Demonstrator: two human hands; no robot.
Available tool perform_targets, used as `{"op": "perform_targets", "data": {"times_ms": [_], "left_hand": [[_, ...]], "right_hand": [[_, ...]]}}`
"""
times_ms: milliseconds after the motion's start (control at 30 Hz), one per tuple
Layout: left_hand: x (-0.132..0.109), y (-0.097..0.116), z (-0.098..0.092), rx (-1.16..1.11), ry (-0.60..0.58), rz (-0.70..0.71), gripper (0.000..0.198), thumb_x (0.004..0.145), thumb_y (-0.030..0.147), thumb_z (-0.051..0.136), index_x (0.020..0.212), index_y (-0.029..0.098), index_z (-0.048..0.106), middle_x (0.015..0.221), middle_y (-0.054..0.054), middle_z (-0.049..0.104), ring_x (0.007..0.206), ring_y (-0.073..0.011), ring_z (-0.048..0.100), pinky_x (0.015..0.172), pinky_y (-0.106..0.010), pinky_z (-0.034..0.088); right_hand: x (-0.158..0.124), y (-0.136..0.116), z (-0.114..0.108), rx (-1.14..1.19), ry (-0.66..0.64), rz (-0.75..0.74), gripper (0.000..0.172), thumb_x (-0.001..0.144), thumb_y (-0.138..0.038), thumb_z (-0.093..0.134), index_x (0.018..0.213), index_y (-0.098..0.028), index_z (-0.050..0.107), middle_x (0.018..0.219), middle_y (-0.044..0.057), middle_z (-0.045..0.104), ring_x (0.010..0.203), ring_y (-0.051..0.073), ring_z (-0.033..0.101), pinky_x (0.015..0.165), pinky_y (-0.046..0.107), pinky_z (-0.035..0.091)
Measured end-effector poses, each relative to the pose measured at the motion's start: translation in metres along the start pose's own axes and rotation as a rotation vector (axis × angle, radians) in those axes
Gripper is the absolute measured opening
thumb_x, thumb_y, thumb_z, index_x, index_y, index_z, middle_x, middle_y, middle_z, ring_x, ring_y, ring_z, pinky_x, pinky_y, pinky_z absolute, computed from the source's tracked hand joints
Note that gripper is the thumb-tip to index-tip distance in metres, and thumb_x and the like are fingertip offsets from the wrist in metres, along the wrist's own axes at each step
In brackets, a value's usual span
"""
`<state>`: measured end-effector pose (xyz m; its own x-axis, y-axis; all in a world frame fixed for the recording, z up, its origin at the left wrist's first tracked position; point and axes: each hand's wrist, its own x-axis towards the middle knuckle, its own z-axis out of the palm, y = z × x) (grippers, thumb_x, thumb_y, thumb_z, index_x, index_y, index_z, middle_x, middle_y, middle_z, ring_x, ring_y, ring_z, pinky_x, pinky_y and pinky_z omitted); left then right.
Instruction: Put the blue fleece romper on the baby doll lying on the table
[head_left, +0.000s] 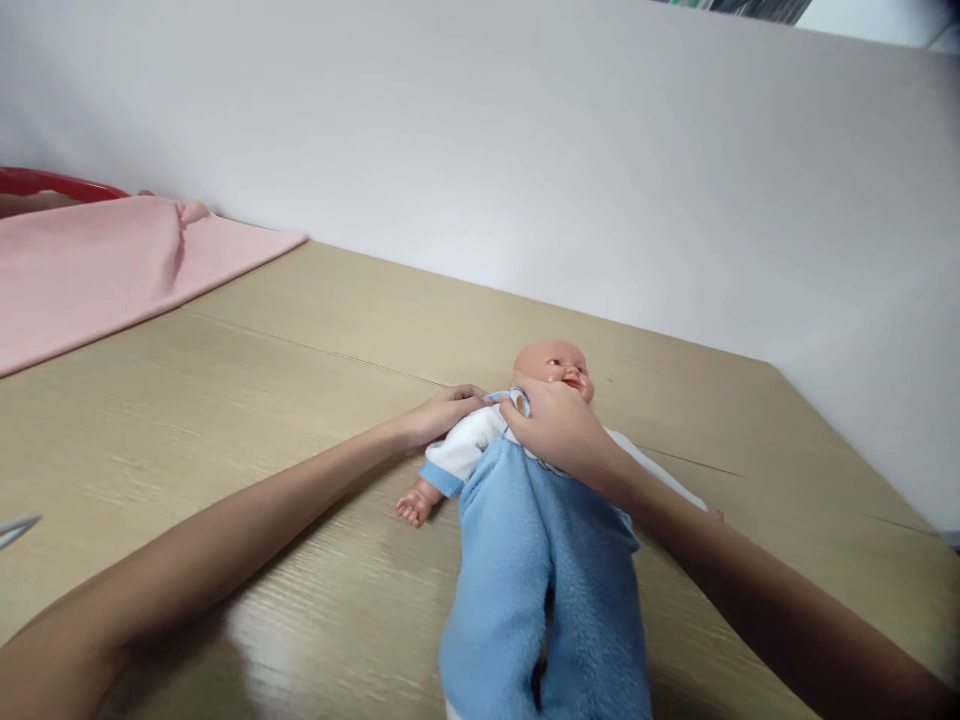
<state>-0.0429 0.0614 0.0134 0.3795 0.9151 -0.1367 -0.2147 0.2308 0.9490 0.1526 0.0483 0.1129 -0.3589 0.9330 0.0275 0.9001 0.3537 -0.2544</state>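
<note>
A baby doll (pixel 551 600) lies on its back on the table, head away from me, in blue fleece trousers and a white top (pixel 469 440) with blue cuffs and collar. At the doll's shoulder, my left hand (pixel 448 412) has its fingers closed on the edge of the top near the collar. My right hand (pixel 559 422) lies across the chest just under the chin, thumb and fingers pinching the collar (pixel 517 402). It hides much of the neck and chest. One bare doll hand (pixel 418 502) sticks out of the near-left cuff.
A pink cloth (pixel 112 265) is spread at the far left, with a red curved rim (pixel 60 184) behind it. The wooden table (pixel 322 330) ends against a white wall (pixel 480 150). A thin white object (pixel 16 530) shows at the left edge.
</note>
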Motion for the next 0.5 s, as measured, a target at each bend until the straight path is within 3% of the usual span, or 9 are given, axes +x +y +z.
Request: {"op": "perform_targets", "data": {"times_ms": [167,267,367,500], "left_hand": [[-0.004,0.003,0.001,0.082,0.036,0.097,0.040,0.088,0.053,0.089,0.094,0.020,0.068,0.086,0.003,0.061,0.078,-0.0151,0.052,0.072,-0.027,0.041],[-0.004,0.001,0.001,0.095,0.042,0.134,0.034,0.097,0.053,0.079,0.097,0.022,0.064,0.088,0.003,0.058,0.081,-0.0158,0.051,0.076,-0.027,0.042],[-0.005,0.004,-0.003,0.102,-0.026,0.109,0.027,0.096,0.047,0.076,0.101,0.021,0.069,0.099,-0.002,0.067,0.094,-0.0196,0.061,0.085,-0.030,0.049],[-0.007,0.015,-0.015,0.148,-0.176,0.062,0.030,0.087,0.039,0.089,0.105,0.019,0.076,0.108,-0.006,0.075,0.101,-0.0216,0.067,0.093,-0.032,0.052]], "right_hand": [[-0.004,0.005,0.000,-0.063,0.008,-0.037,0.025,0.105,-0.037,0.060,0.084,-0.022,0.063,0.088,0.011,0.079,0.080,0.024,0.066,0.070,0.037,0.028],[-0.004,0.007,0.001,-0.031,0.011,-0.050,0.035,0.107,-0.047,0.062,0.082,-0.022,0.062,0.083,0.009,0.078,0.079,0.023,0.065,0.069,0.036,0.030],[-0.005,0.008,0.002,-0.016,0.005,-0.056,0.040,0.109,-0.053,0.062,0.084,-0.022,0.064,0.081,0.007,0.076,0.079,0.023,0.065,0.069,0.035,0.031],[-0.009,0.008,0.002,-0.022,0.016,-0.068,0.027,0.112,-0.042,0.062,0.108,-0.019,0.074,0.092,0.009,0.082,0.089,0.027,0.072,0.074,0.035,0.035]]}}
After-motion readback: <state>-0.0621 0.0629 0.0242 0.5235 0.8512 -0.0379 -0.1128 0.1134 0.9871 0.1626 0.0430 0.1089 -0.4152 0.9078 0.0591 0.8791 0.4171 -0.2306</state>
